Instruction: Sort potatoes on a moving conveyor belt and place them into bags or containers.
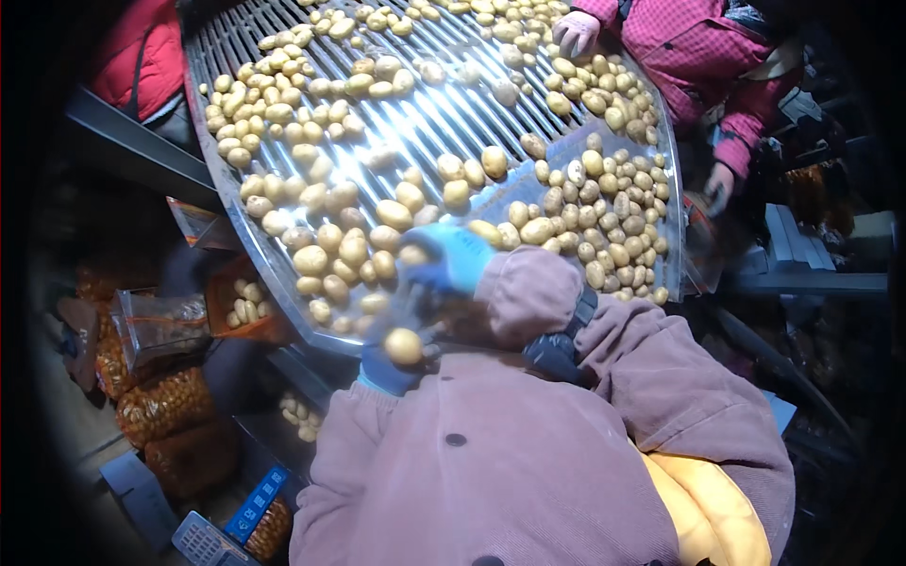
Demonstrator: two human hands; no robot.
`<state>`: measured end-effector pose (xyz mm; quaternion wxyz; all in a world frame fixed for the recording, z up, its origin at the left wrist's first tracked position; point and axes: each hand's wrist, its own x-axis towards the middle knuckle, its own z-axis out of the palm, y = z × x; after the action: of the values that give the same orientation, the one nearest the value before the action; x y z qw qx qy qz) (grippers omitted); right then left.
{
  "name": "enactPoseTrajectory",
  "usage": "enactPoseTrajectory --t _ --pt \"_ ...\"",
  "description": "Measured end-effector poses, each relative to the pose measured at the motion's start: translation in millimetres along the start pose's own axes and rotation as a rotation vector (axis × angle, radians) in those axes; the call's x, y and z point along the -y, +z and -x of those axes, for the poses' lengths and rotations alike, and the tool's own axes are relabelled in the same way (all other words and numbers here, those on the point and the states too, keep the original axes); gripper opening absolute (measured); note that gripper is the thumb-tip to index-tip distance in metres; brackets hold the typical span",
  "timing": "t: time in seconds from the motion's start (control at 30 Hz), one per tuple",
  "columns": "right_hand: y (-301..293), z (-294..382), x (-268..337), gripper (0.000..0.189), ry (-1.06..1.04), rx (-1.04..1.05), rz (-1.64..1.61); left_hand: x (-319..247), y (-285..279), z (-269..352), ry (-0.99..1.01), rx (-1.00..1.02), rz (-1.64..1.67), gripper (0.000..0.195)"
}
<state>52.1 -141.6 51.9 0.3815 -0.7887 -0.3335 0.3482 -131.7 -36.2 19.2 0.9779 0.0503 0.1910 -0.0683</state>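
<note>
My left hand (393, 361), in a blue and dark work glove, is close to my body at the near edge of the sorting table, with a round potato (403, 346) held in it. Over the table, just above and to the right, my right hand (442, 260) in a blue glove is blurred; a potato (413, 255) shows at its fingers, but whether they grip it cannot be told. Many loose potatoes (310, 260) lie on the metal bars to the left. A dense group of smaller potatoes (621, 205) lies on the right side.
A metal rim (244, 233) borders the table. Across at the upper right stands a person in a pink checked jacket (686, 49), one gloved hand on the potatoes. A red sleeve (145, 64) shows upper left. Below left are an orange crate (216, 301) with potatoes and filled mesh sacks (166, 407).
</note>
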Motion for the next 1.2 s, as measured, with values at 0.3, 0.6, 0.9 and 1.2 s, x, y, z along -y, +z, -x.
enactPoseTrajectory --t 0.3,0.6,0.9,1.2 --pt "-23 54 -6 0.041 -0.143 -0.195 -0.08 -6 -12 -3 0.091 -0.181 0.001 0.057" --pt "-80 81 -111 0.052 0.07 -0.204 0.931 -7 -15 -3 -0.038 -0.197 0.034 0.074" --pt "-98 34 -110 0.051 0.185 -0.407 0.361 -16 -31 -13 -0.153 0.038 -0.086 0.059" --pt "-27 22 -69 0.058 -0.072 -0.229 0.745 -4 -79 -15 0.035 -0.31 0.041 0.06"
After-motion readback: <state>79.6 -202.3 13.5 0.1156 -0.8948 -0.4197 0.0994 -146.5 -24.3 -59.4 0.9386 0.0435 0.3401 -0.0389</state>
